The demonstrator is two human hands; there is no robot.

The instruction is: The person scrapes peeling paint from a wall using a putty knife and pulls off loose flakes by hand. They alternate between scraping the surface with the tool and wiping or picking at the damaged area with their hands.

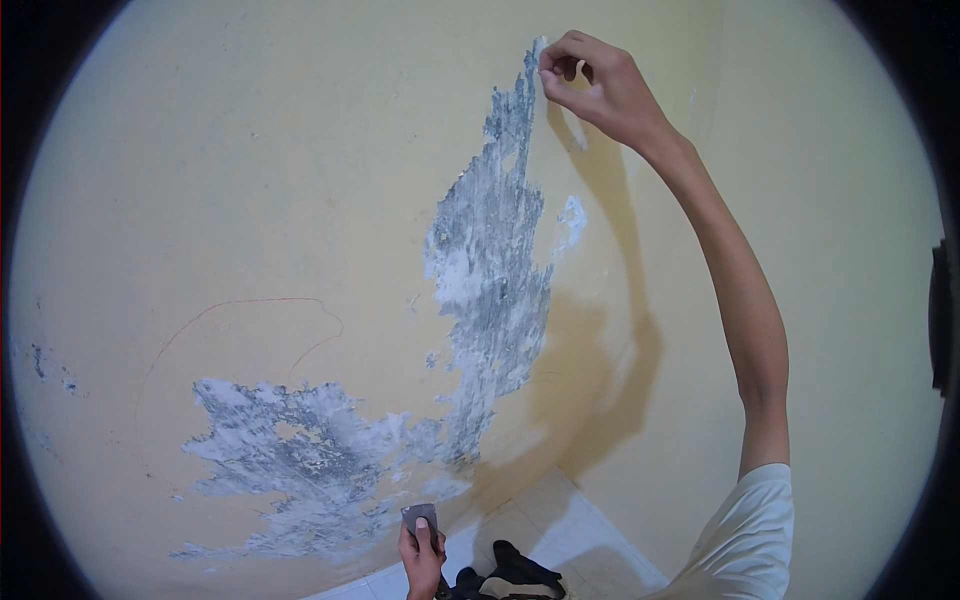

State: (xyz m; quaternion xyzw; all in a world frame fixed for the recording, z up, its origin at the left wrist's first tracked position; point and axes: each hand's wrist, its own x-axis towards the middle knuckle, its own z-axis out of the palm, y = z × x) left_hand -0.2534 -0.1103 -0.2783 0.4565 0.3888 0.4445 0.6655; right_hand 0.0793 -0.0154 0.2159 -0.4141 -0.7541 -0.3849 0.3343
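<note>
My left hand (421, 566) is low in the view, closed round a flat grey scraper blade (419, 514) with the thumb pressed on its face. High on the yellow wall (330, 180), my right hand (592, 80) reaches up with the arm stretched out. Its thumb and forefinger are pinched together at the edge of the peeling paint (541, 45), at the narrow top of the bared patch. That grey and white bare patch (490, 250) runs down the wall. Lower left, it widens into a second rough bare area (300, 450).
White floor tiles (560, 510) meet the wall at the bottom, where dark footwear (520, 565) shows. A thin red curved line (240, 300) is drawn on the wall. A dark object (938, 318) sits at the right edge. My arm's shadow falls across the wall.
</note>
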